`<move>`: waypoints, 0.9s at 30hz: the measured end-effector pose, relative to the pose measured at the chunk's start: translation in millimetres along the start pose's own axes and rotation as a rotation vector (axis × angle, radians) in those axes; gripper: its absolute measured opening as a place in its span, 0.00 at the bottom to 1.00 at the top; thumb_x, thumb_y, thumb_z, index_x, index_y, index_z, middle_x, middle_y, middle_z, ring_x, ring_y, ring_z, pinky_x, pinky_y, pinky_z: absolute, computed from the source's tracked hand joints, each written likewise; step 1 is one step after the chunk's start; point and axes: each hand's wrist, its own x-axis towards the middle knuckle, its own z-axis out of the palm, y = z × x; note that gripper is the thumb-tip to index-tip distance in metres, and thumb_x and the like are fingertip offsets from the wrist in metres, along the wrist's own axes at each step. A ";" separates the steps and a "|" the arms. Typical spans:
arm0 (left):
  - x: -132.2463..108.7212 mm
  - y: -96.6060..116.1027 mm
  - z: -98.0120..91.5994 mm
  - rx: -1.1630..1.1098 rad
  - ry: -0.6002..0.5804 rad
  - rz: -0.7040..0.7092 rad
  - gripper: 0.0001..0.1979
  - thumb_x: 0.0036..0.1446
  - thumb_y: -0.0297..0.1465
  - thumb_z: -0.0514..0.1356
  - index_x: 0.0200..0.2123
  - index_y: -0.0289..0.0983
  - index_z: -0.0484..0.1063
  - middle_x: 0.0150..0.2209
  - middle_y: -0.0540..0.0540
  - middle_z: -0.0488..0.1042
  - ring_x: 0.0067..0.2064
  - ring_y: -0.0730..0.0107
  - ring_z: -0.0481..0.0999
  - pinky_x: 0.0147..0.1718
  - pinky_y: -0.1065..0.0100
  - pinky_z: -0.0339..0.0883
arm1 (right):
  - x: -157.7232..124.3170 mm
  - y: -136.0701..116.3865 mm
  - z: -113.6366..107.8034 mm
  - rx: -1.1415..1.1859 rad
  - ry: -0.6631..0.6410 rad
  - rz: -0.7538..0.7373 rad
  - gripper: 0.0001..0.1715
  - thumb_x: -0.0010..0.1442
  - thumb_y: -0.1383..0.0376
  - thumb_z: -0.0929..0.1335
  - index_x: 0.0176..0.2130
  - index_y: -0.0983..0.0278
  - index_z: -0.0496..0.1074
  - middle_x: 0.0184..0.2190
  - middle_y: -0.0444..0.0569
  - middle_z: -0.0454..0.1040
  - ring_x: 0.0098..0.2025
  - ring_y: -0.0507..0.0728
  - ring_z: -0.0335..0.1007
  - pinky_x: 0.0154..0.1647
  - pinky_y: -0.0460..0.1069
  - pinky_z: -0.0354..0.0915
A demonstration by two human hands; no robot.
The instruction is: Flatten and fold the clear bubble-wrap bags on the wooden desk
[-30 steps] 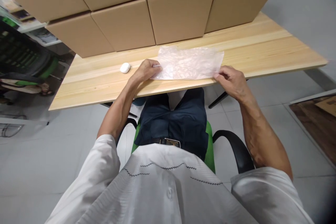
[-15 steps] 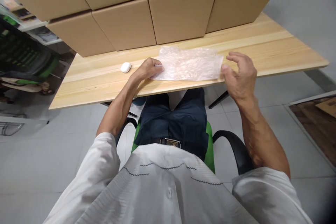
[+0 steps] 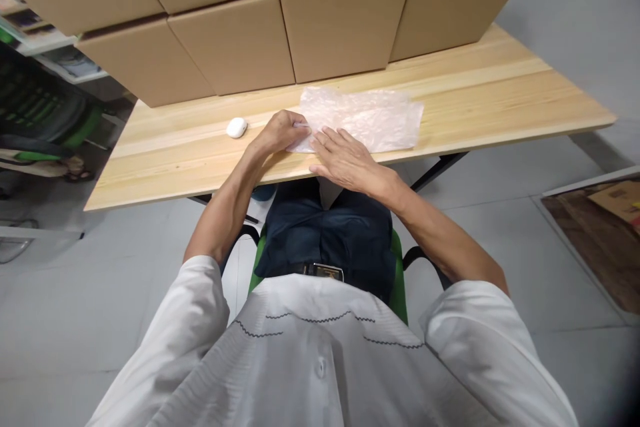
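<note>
A crinkled, translucent pinkish plastic sheet, perhaps a bag or wrap, lies flat near the front edge of the wooden table. My left hand is closed on the sheet's left end, where a narrow pale edge shows between thumb and fingers. My right hand rests with fingers stretched out over the sheet's lower left part, close beside the left hand. Its palm hangs at the table's front edge. What lies under the right fingers is hidden.
A small white rounded case lies left of my left hand. Stacked cardboard boxes stand along the table's back. A green and black chair is at the far left, with a person's foot near it.
My right hand has moved left from the sheet's right end to beside my left hand and now lies flat. The left hand keeps its hold, and the sheet stays about where it was.
</note>
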 end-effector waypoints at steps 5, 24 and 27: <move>-0.5 -1.1 1.1 0.021 0.006 0.018 0.10 0.65 0.29 0.70 0.29 0.39 0.79 0.23 0.51 0.70 0.29 0.67 0.65 0.32 0.64 0.56 | -9.6 16.0 6.9 0.018 -0.060 0.058 0.48 0.90 0.47 0.62 0.93 0.72 0.60 0.95 0.67 0.54 0.98 0.78 0.46 0.97 0.77 0.47; -12.0 -9.3 9.4 0.195 0.262 0.053 0.09 0.72 0.37 0.67 0.46 0.40 0.85 0.32 0.49 0.76 0.39 0.59 0.73 0.43 0.61 0.63 | -17.2 15.8 12.8 0.043 -0.052 0.227 0.54 0.90 0.38 0.61 0.95 0.66 0.55 0.97 0.67 0.47 0.98 0.87 0.35 0.95 0.89 0.38; -16.0 -10.4 8.8 0.226 0.245 0.030 0.16 0.74 0.40 0.68 0.56 0.39 0.87 0.35 0.48 0.79 0.42 0.56 0.76 0.47 0.60 0.68 | -15.9 15.6 14.4 0.048 -0.052 0.243 0.54 0.90 0.38 0.60 0.94 0.68 0.56 0.97 0.68 0.47 0.99 0.86 0.35 0.95 0.88 0.38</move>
